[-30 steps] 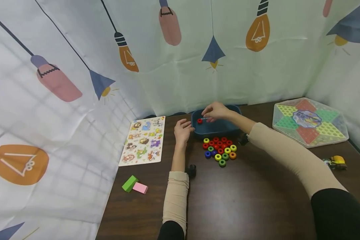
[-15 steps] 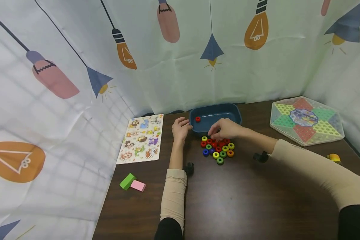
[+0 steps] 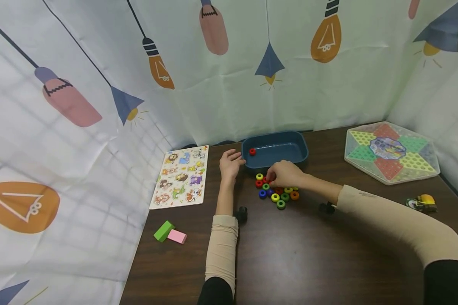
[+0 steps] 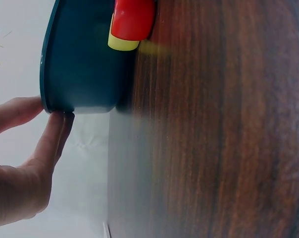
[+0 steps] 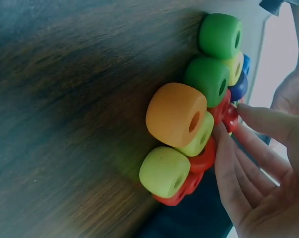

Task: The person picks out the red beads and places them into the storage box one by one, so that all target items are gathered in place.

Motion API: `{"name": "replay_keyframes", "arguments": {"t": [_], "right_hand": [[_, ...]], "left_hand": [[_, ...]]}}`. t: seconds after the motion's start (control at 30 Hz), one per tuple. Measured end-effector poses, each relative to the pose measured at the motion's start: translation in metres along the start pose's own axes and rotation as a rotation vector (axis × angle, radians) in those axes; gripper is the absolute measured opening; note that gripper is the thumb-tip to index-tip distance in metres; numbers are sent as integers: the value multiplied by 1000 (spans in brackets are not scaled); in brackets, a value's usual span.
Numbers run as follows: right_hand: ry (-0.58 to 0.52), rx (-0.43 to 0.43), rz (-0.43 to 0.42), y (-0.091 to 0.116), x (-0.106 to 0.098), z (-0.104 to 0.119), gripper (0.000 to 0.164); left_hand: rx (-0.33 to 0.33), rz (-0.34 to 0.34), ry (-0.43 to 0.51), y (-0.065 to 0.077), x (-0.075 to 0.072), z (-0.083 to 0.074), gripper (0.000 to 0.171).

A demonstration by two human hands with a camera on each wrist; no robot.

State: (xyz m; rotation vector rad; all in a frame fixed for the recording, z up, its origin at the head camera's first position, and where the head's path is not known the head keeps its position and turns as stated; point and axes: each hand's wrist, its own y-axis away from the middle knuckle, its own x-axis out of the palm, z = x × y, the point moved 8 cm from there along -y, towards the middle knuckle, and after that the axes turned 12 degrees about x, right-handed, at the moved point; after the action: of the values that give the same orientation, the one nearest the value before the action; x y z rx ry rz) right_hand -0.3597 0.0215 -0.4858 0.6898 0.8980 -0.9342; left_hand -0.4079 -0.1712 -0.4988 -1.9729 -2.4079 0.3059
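My left hand [image 3: 230,165] rests its fingertips on the left end of a dark blue plastic tray [image 3: 301,146]; in the left wrist view its fingers [image 4: 46,139] meet the rim. Inside the tray, toward the left, lies one red bead [image 3: 252,151]. In front of the tray is a cluster of chunky beads with holes, in red, yellow, green, blue and orange, such as an orange bead [image 5: 172,111] and a green bead [image 5: 220,35]. My right hand [image 3: 286,173] reaches over this cluster and pinches a red bead [image 5: 230,119] between thumb and finger, hiding some beads behind it.
An animal picture board [image 3: 181,177] lies left, with a green block [image 3: 163,231] and a pink block [image 3: 177,236] before it. At right are a hexagonal star-patterned game box [image 3: 391,152] and a small yellow toy [image 3: 426,202]. A printed curtain [image 3: 229,101] closes off the back.
My right hand has drawn back from over the tray to the bead cluster, leaving the red bead in the tray. The left hand stays at the tray's end.
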Motion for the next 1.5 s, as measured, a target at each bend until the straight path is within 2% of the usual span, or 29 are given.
{"name": "replay_keyframes", "arguments": {"t": [0.23,0.37,0.47,0.67,0.77,0.87,1.03,1.27,1.5], "right_hand": [[24,50,-14,-3,-1,5,11],[-42,47,24,-2,-8,7,15],[-155,49,96,-3,-15,8,20],[-479,106,299,-14,-34,10,30],[-606,142,338,-27,-48,8,30],[-676,184,332,-47,-60,0,32],[-699,270,282,-84,-67,-18,35],[-764,376,265,-126,-49,-36,38],[-750,421,215,-140,-32,-52,33]], "left_hand": [[-3,-3,5,-2,-2,-1,54],[-6,3,8,-2,-4,-2,54],[-7,3,6,-2,-5,-2,55],[-7,5,16,-2,-5,-1,57],[-10,12,30,0,-3,1,57],[-12,14,39,1,-2,2,56],[-14,11,35,2,-1,3,57],[-7,-20,32,4,-7,2,58],[-7,-11,45,2,-3,0,58]]}}
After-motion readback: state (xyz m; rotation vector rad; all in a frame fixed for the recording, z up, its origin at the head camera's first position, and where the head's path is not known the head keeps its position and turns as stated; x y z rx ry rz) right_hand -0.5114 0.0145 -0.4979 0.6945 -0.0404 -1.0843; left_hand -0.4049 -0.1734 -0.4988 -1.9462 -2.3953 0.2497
